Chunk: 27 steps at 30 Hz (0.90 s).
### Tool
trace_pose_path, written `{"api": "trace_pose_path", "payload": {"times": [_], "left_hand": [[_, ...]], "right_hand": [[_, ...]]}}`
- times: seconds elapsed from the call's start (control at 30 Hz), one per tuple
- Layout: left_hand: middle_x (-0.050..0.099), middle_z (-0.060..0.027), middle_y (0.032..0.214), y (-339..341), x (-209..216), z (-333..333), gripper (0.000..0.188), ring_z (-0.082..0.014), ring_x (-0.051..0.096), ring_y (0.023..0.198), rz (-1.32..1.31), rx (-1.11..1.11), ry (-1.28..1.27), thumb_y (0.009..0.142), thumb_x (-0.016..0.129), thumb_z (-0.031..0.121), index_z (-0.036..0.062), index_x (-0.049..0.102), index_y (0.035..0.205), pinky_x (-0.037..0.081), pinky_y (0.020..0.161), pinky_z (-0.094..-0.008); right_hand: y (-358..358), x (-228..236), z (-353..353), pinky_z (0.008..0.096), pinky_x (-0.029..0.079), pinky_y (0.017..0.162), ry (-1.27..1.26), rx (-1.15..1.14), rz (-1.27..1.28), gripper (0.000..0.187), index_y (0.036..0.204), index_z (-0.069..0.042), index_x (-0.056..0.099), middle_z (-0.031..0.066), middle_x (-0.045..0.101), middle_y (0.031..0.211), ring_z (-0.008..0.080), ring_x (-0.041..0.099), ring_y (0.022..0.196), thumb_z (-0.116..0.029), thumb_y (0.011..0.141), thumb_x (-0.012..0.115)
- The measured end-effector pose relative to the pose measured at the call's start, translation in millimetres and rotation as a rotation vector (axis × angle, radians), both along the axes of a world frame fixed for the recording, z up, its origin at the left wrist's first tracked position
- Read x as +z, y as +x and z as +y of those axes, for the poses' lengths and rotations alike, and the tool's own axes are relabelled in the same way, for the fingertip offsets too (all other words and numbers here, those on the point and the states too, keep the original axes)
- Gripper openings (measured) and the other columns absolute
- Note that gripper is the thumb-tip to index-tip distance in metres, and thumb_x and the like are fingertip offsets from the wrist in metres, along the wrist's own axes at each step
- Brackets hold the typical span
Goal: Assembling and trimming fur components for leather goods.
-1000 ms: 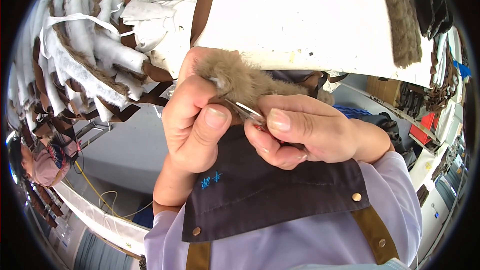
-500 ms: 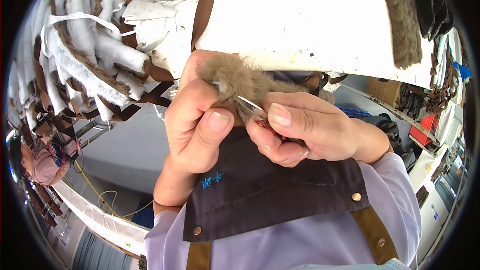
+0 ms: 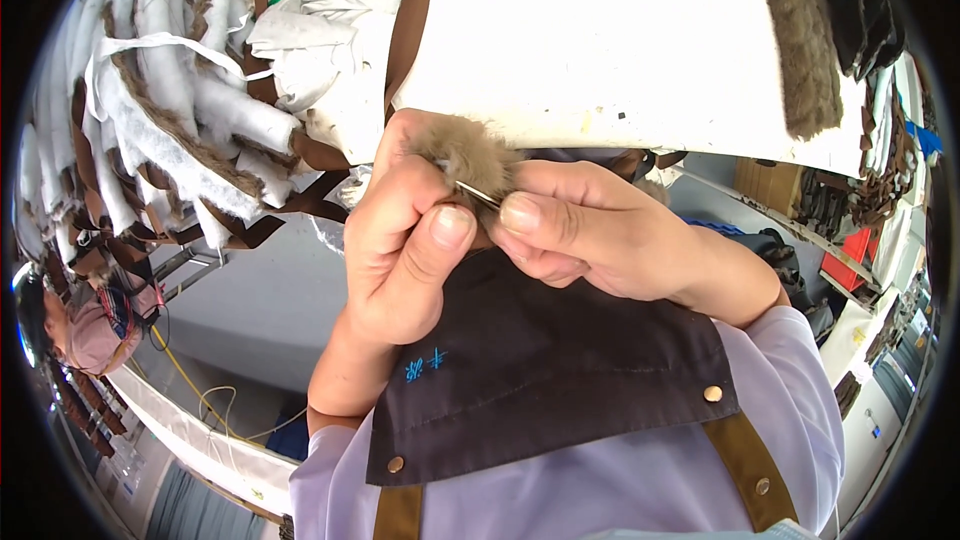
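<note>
In front of my chest, both hands meet at a tuft of brown fur [image 3: 465, 152]. My left hand [image 3: 395, 250] is closed on the fur piece, its thumb pressed toward the bent forefinger. Between finger and thumb my right hand [image 3: 600, 225] pinches a slim metal pointed tool [image 3: 479, 197]. Its tip reaches the lower edge of the fur, beside my left forefinger. The fingers cover the tool's handle, and its exact kind cannot be made out. Most of the fur piece is hidden behind the hands.
A white tabletop [image 3: 580, 50] lies beyond my hands, with a long brown fur strip [image 3: 800, 50] at its right. At left are a large pile of white-backed fur strips [image 3: 165, 90] and crumpled white cloth [image 3: 315, 40]. Another person [image 3: 95, 325] is at far left.
My right hand has moved up and left, nearer my left hand. The tool's tip has shifted left against the fur, and the red part of its handle is now hidden.
</note>
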<state>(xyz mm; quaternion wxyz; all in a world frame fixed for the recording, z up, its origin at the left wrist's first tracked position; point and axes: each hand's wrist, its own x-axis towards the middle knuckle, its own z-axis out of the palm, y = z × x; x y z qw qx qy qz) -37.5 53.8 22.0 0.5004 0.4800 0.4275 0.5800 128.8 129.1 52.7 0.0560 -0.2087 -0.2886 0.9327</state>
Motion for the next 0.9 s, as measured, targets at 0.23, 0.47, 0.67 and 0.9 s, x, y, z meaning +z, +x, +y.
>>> {"api": "trace_pose_path", "payload": {"times": [0.23,0.47,0.67,0.9], "left_hand": [[0.039,-0.0196,0.124,-6.1,4.7,-3.2,0.035,-0.0313,0.039,0.116,-0.319,-0.046,-0.198,0.088,0.052,0.034,0.0063,0.052,0.109,0.033,0.098,-0.0482],[0.038,-0.0187,0.117,0.6,12.7,15.0,0.027,-0.0185,0.047,0.091,-0.125,0.024,0.023,0.089,0.051,0.024,0.0016,0.05,0.074,0.042,0.078,-0.0327],[0.039,-0.0121,0.115,6.1,13.3,7.4,0.024,-0.0236,0.038,0.111,-0.438,0.026,-0.072,0.089,0.049,0.024,0.0032,0.051,0.076,0.026,0.099,-0.0387],[0.045,-0.011,0.124,16.7,7.8,-2.5,0.038,-0.0231,0.046,0.114,-0.681,0.008,-0.327,0.096,0.033,0.028,0.004,0.033,0.126,0.036,0.096,-0.0401]], "right_hand": [[6.2,-7.6,11.0,0.019,0.025,0.045,0.178,-0.053,0.24,0.038,0.079,-0.005,0.047,-0.0035,0.039,0.061,0.0039,0.033,0.053,-0.037,0.096,0.037],[-17.2,-5.8,36.7,0.0256,0.036,0.056,1.12,-0.177,-0.089,0.04,0.077,-0.005,0.042,0.0013,0.041,0.068,0.0103,0.039,0.064,-0.028,0.072,0.075],[-25.0,-7.2,14.4,0.0223,0.037,0.066,0.458,-0.42,0.159,0.031,0.074,-0.01,0.035,-0.0007,0.045,0.075,0.0073,0.041,0.072,-0.006,0.08,0.065],[-23.5,-31.7,18.8,0.0255,0.037,0.058,1.113,-0.611,-0.113,0.033,0.075,-0.007,0.041,-0.0013,0.044,0.071,0.0076,0.041,0.068,-0.018,0.077,0.072]]}}
